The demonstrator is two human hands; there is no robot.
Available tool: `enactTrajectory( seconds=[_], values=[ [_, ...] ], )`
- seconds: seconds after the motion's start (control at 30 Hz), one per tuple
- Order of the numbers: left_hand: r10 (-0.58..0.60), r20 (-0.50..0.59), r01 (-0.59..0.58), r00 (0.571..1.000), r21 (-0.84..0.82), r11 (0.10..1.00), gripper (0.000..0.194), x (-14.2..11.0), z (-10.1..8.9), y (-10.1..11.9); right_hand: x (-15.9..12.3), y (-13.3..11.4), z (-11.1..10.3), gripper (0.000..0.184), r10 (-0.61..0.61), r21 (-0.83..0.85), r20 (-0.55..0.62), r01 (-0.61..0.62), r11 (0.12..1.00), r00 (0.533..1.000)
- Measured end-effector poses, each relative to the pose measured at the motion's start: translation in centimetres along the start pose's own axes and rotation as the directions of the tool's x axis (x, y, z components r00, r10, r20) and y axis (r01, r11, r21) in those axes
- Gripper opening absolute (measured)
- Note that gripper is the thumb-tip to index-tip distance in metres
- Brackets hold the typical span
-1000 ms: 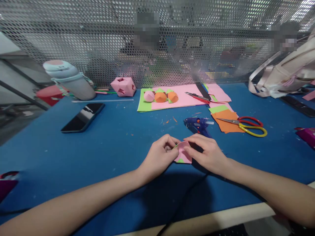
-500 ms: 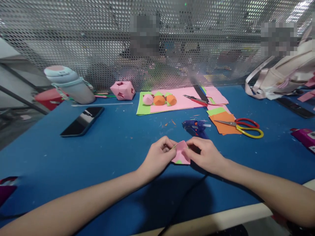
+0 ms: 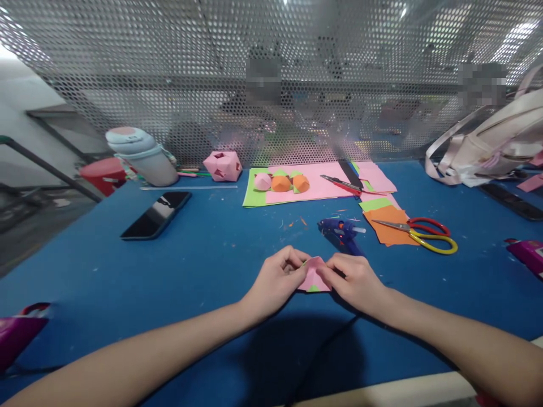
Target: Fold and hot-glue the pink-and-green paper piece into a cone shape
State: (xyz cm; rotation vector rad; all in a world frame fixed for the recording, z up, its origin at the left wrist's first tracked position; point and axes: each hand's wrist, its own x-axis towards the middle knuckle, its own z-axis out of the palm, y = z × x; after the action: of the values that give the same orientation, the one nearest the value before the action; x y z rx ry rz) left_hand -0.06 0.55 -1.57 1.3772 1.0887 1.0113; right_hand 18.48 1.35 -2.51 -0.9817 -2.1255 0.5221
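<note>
Between my two hands is a small folded piece of pink paper [image 3: 314,276] with a bit of green at its lower edge. My left hand [image 3: 283,277] pinches its left side between thumb and fingers. On the opposite side my right hand [image 3: 350,277] is closed on the paper the same way. Both hands are low over the blue table [image 3: 203,277]. Just beyond them lies a blue hot glue gun [image 3: 340,230] with a clear glue stick in its rear. Scissors [image 3: 418,230] with red and yellow handles rest on orange paper [image 3: 388,217] to the right.
Three folded paper pieces [image 3: 280,183] and a utility knife [image 3: 339,184] lie on pink sheets [image 3: 316,176]. A pink paper polyhedron [image 3: 223,166], a bottle [image 3: 146,161] and a phone [image 3: 156,216] are at left. A perforated metal screen [image 3: 190,90] stands behind; a bag [image 3: 487,135] is at right.
The camera view has tilted up and turned slightly left, so the scene sits lower and farther right. Both hands keep their hold on the pink paper, with only slight finger movement.
</note>
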Motion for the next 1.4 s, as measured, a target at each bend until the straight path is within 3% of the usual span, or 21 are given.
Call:
enactTrajectory(
  seconds=[0.43,0.7,0.83,0.97,1.07,1.2,1.33,1.4],
  values=[
    [-0.042,-0.021,0.04,0.999,-0.094,0.995,0.03,0.3,-0.1,0.2,0.1,0.3,0.4,0.029,0.005,0.008,-0.003,-0.005,1.0,1.0],
    [-0.115,0.051,0.12,0.992,-0.116,0.986,0.029,0.5,-0.2,0.2,0.0,0.2,0.3,0.028,0.024,-0.014,0.066,-0.023,1.0,0.998],
    [-0.118,0.004,0.118,0.993,-0.11,0.987,0.027,1.1,-0.8,0.4,0.1,-1.0,-1.7,0.023,-0.104,-0.126,0.139,0.122,0.984,0.985],
    [-0.104,-0.126,0.099,0.986,-0.048,0.994,0.024,2.3,-2.1,0.5,0.5,-2.3,-4.7,0.024,-0.297,-0.237,0.223,0.347,0.907,0.929],
    [-0.084,-0.194,0.087,0.977,0.004,0.996,0.021,3.4,-3.3,0.7,0.5,-2.2,-6.6,0.028,-0.331,-0.32,0.255,0.403,0.858,0.908],
    [-0.115,-0.225,0.115,0.968,-0.012,0.993,0.019,5.1,-4.6,1.1,-0.4,0.0,-8.2,0.032,-0.255,-0.45,0.186,0.313,0.836,0.949],
    [-0.118,-0.222,0.116,0.968,-0.022,0.993,0.017,7.1,-5.6,0.9,-0.7,2.8,-8.7,0.025,-0.052,-0.476,0.027,0.059,0.877,0.998],
    [-0.112,-0.227,0.111,0.967,-0.019,0.994,0.017,8.2,-5.9,0.4,-0.3,3.7,-8.4,0.032,0.067,-0.436,0.026,-0.049,0.899,0.997]
  ],
)
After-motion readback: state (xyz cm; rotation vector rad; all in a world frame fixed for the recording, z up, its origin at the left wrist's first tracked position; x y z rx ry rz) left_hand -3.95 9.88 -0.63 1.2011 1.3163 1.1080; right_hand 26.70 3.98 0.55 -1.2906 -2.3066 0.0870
